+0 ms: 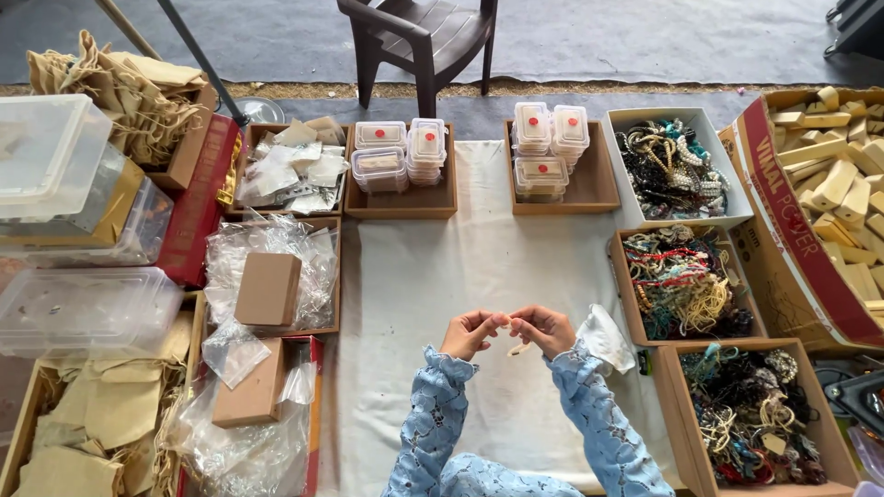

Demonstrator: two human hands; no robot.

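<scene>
Over white cloth (pixel 479 267), head view: I am seeing left hand (pixel 471 333) and right hand (pixel 545 329) meeting fingertip to fingertip, both pinching narrow on small pale beaded piece (pixel 519 349) dangling between them. Crumpled white bag (pixel 603 339) lying just beside right wrist. Boxes of tangled bead jewellery (pixel 683 281) sitting at right.

Quick count: two hands, left (pixel 471 333) and right (pixel 545 329), both pinching one small pale bead piece (pixel 518 350). Three boxes of tangled jewellery: white one (pixel 677 170), middle one (pixel 686 281), nearest one (pixel 750 414). Two wooden trays of little clear lidded tubs, left tray (pixel 401 161) and right tray (pixel 551 156); maybe nine tubs total, the stacks are hard to separate. Two plain brown cardboard boxes (pixel 267 288) on plastic bags. One dark plastic chair (pixel 419 37).
</scene>
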